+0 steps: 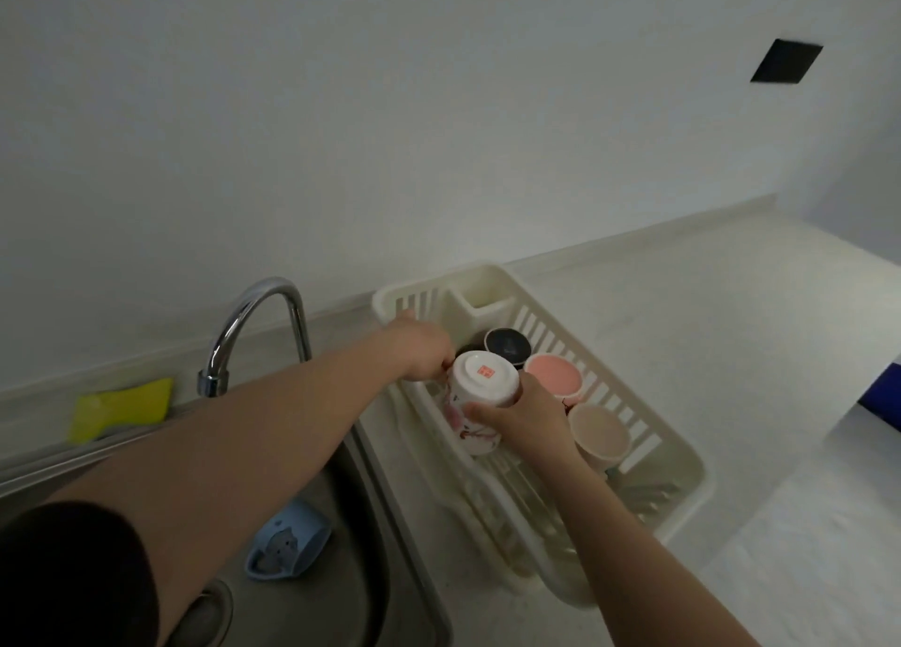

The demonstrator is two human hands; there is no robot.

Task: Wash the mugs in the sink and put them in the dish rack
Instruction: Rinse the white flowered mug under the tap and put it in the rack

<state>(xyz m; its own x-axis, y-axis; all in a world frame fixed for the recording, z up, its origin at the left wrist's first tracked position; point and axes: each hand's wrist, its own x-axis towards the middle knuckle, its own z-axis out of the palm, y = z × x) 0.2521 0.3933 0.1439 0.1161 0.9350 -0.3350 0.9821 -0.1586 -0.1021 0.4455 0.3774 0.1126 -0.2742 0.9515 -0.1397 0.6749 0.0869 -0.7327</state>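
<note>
A white mug with a pink flower print (pixel 475 398) is upside down over the cream dish rack (pixel 680 493), its base with a red stamp facing up. My right hand (pixel 524 420) grips its side from the right. My left hand (pixel 424 349) holds it at the far left edge, fingers curled there. In the rack stand a black mug (pixel 507 346), a pink mug (pixel 556 373) and a beige mug (pixel 599 434), all upside down. A light blue mug (pixel 287 541) lies on its side in the steel sink (pixel 361 573).
A chrome tap (pixel 261 322) arches over the sink. A yellow sponge (pixel 122 407) lies on the ledge behind the sink. The rack has a cutlery cup (pixel 480 300) at its far end. White counter (pixel 760 334) extends right; a blue object (pixel 882 395) shows at the right edge.
</note>
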